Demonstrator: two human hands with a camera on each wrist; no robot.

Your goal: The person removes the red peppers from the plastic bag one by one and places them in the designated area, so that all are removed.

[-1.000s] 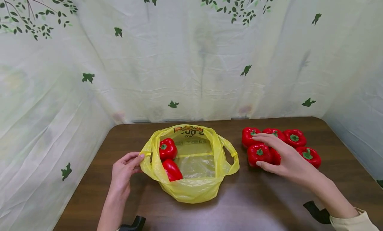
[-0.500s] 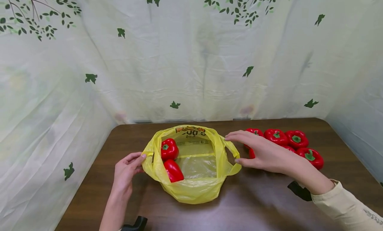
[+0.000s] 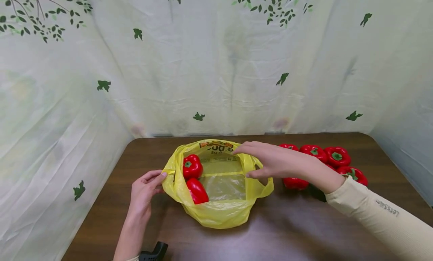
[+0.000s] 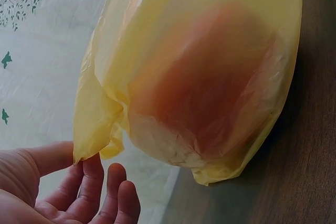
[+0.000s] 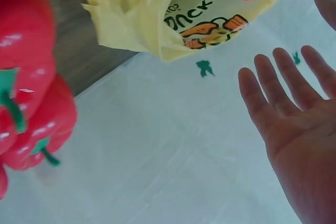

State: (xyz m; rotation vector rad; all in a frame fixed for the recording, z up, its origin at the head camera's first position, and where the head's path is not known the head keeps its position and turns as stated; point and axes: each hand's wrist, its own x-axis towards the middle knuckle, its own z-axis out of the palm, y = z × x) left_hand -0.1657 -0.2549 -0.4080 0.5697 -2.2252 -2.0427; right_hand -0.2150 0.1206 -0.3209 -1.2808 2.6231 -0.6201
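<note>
A yellow plastic bag [image 3: 220, 216] stands with its mouth spread on the table. Two red bell peppers, one showing its green stem [image 3: 193, 167] and one on its side [image 3: 197, 191], lie inside at the left. Thumb and fingers of my left hand [image 3: 143, 191] pinch the bag's left handle; in the left wrist view, a pepper shows through the thin plastic [image 4: 210, 82]. Over the bag's right rim and handle hovers my right hand [image 3: 270, 159]. Its bare palm [image 5: 307, 135] and straight fingers hold nothing in the right wrist view.
Several more red bell peppers [image 3: 337, 156] cluster on the right of the brown table [image 3: 216, 246], partly hidden behind my right forearm. A white leaf-print curtain [image 3: 216, 65] hangs behind and along both sides.
My right hand has moved left from above the pepper cluster to above the bag's right side, holding nothing. The left hand keeps its pinch on the handle; the bag stays in place.
</note>
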